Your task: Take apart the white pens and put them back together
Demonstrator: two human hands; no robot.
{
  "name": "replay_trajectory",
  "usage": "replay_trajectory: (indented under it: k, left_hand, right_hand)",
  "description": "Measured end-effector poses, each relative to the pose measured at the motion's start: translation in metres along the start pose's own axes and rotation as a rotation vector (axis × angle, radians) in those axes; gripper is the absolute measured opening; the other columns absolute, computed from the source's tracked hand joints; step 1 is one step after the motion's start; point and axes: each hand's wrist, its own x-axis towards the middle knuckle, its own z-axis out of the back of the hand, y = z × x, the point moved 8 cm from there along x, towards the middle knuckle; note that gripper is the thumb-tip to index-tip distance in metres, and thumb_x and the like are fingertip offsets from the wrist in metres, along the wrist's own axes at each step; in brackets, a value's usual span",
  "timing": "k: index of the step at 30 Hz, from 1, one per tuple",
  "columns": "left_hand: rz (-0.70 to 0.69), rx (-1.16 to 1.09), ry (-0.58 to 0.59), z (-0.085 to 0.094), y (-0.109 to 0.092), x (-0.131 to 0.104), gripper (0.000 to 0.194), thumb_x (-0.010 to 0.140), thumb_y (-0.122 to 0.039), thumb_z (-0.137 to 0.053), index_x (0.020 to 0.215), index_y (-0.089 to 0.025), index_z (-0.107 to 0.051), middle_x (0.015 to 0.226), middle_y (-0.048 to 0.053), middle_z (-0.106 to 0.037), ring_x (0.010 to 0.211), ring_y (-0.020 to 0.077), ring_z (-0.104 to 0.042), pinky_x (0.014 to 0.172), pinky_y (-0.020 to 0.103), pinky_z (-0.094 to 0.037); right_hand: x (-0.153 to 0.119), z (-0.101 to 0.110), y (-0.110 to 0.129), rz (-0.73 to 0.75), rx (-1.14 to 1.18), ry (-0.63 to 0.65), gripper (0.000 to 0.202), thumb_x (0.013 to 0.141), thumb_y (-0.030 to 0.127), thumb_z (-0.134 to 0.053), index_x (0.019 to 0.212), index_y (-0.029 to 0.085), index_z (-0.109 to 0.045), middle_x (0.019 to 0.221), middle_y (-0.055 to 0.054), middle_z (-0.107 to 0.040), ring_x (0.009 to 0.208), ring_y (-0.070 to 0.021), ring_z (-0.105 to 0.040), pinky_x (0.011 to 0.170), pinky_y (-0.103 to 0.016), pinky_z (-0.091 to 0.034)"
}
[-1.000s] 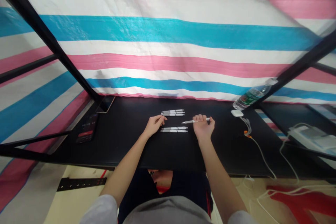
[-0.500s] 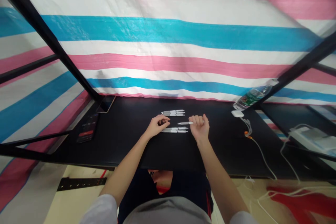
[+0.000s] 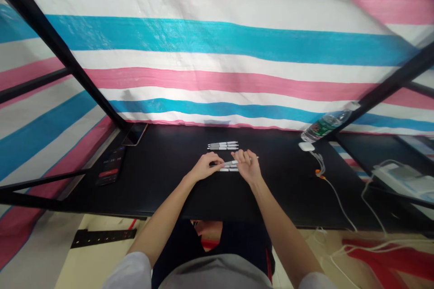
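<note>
A white-and-grey pen [image 3: 231, 163] is held between my hands, slightly tilted, over the table. My right hand [image 3: 249, 167] is closed around its rear part, and the end sticks out past the fingers. At its tip, the thumb and forefinger of my left hand [image 3: 204, 167] pinch together. Just below lie two similar pens [image 3: 229, 170], side by side and partly covered by both hands. Farther back, a small row of matching pens [image 3: 223, 146] rests parallel on the black table [image 3: 162, 189].
A phone with a lit timer [image 3: 110, 167] and another dark phone [image 3: 135, 134] lie at the left. On the right, a plastic bottle [image 3: 327, 124] leans near the frame post, beside a white charger [image 3: 306, 146] with cables. A striped sheet [image 3: 217, 40] hangs behind.
My right hand has moved left and slightly down with the pen. The left hand's fingers have come right and closed at the pen's tip. The back row of pens stays put.
</note>
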Motion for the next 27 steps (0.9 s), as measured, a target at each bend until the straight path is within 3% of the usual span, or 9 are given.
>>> replay_trajectory:
  k: [4, 6, 9, 13, 22, 27]
  left_hand:
    - [0.033, 0.016, -0.119, 0.016, 0.013, -0.002, 0.026, 0.087, -0.04, -0.059, 0.087, -0.018, -0.071, 0.077, 0.005, -0.065, 0.074, 0.0163, -0.055, 0.072, 0.029, -0.043]
    - [0.069, 0.042, -0.162, 0.023, 0.021, -0.004, 0.023, 0.087, -0.039, -0.06, 0.086, -0.018, -0.071, 0.078, 0.005, -0.066, 0.075, 0.0168, -0.054, 0.072, 0.03, -0.043]
    - [0.094, 0.093, -0.16, 0.026, 0.027, -0.004, 0.02, 0.086, -0.037, -0.061, 0.085, -0.019, -0.07, 0.08, 0.006, -0.068, 0.078, 0.0182, -0.055, 0.074, 0.031, -0.043]
    - [0.094, 0.157, -0.12, 0.022, 0.032, -0.003, 0.019, 0.086, -0.035, -0.06, 0.08, -0.019, -0.069, 0.08, 0.005, -0.068, 0.078, 0.0188, -0.055, 0.076, 0.032, -0.043]
    - [0.136, 0.174, -0.073, 0.017, 0.041, -0.004, 0.01, 0.081, -0.027, -0.064, 0.08, -0.02, -0.071, 0.08, 0.004, -0.068, 0.08, 0.0196, -0.056, 0.077, 0.032, -0.04]
    - [0.119, 0.178, -0.063, 0.017, 0.036, -0.005, 0.016, 0.086, -0.029, -0.059, 0.085, -0.022, -0.073, 0.084, 0.005, -0.069, 0.082, 0.0201, -0.056, 0.08, 0.033, -0.04]
  right_hand:
    - [0.009, 0.014, 0.001, 0.06, -0.106, -0.043, 0.02, 0.077, 0.036, -0.067, 0.065, 0.022, -0.06, 0.069, 0.001, -0.06, 0.071, -0.0147, -0.056, 0.091, -0.038, -0.048]
    - [0.014, 0.027, -0.002, 0.045, -0.142, -0.106, 0.013, 0.076, 0.033, -0.068, 0.079, 0.021, -0.067, 0.075, -0.001, -0.065, 0.075, -0.016, -0.06, 0.083, -0.035, -0.049]
    - [0.017, 0.045, -0.007, 0.03, -0.198, -0.188, 0.018, 0.072, 0.028, -0.071, 0.087, 0.018, -0.07, 0.08, -0.004, -0.069, 0.08, -0.0173, -0.064, 0.081, -0.032, -0.05]
    - [0.014, 0.055, 0.0, 0.136, -0.443, -0.256, 0.012, 0.072, 0.028, -0.069, 0.076, 0.018, -0.071, 0.074, -0.002, -0.068, 0.073, -0.0157, -0.063, 0.079, -0.031, -0.049]
    - [0.008, 0.043, 0.005, 0.167, -0.793, -0.235, 0.014, 0.075, 0.027, -0.057, 0.071, 0.022, -0.07, 0.068, 0.0, -0.067, 0.071, -0.0182, -0.062, 0.076, -0.034, -0.047]
    - [0.005, 0.034, 0.007, 0.16, -0.904, -0.186, 0.016, 0.076, 0.026, -0.054, 0.072, 0.022, -0.069, 0.07, -0.002, -0.068, 0.072, -0.0201, -0.064, 0.074, -0.034, -0.046]
